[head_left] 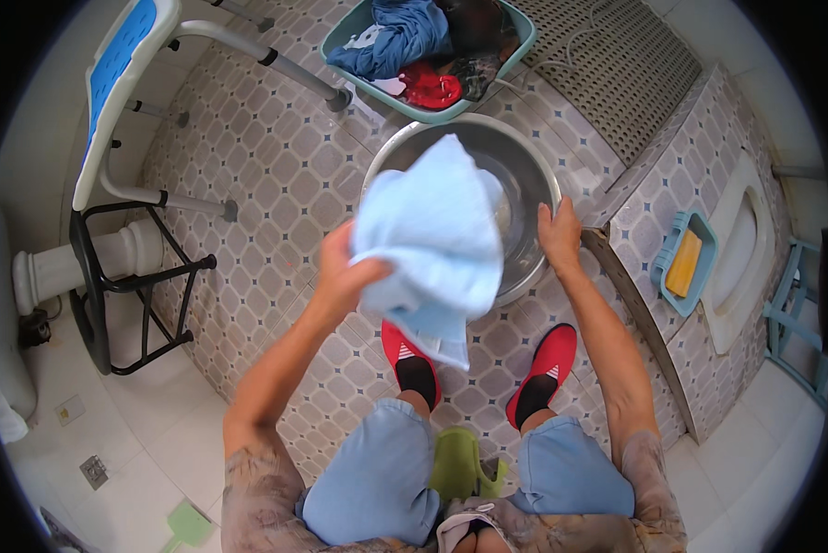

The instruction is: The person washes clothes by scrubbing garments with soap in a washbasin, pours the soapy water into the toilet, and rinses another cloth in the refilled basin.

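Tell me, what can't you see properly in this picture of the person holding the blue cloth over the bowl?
- Inside of the metal bowl, head view: mostly covered by the light blue cloth held up in the left hand.
- Clothes in the green basin, head view: cut off by the top edge.
- Right hand on the bowl's rim: fingertips hidden behind the rim.
- Green stool: largely hidden between the knees.
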{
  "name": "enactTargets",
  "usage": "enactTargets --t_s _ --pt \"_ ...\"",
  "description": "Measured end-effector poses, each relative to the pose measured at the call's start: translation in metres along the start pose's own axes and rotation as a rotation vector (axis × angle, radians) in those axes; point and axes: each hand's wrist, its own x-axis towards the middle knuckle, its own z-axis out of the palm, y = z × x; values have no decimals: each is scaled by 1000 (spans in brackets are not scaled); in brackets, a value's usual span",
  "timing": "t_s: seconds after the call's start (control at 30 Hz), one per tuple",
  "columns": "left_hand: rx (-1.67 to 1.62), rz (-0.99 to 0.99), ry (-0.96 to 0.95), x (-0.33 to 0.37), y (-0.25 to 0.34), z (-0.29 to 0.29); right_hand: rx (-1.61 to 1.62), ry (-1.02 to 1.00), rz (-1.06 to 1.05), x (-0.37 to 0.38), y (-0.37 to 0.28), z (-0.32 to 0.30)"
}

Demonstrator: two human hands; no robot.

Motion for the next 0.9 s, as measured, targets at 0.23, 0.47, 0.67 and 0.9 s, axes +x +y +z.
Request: enactTargets --t_s 0.23,0.47,0.67,0.9 --pt "746 -85 179 149 -88 23 37 20 -128 26 9 -8" --pt "933 -34 285 161 -109 46 -2 -37 -54 26 -5 -17" --pt "989 -30 161 131 -68 33 -338 351 -610 19 -49 -48" --pt "269 1 419 191 -46 -25 258 -175 -326 48 -110 -31"
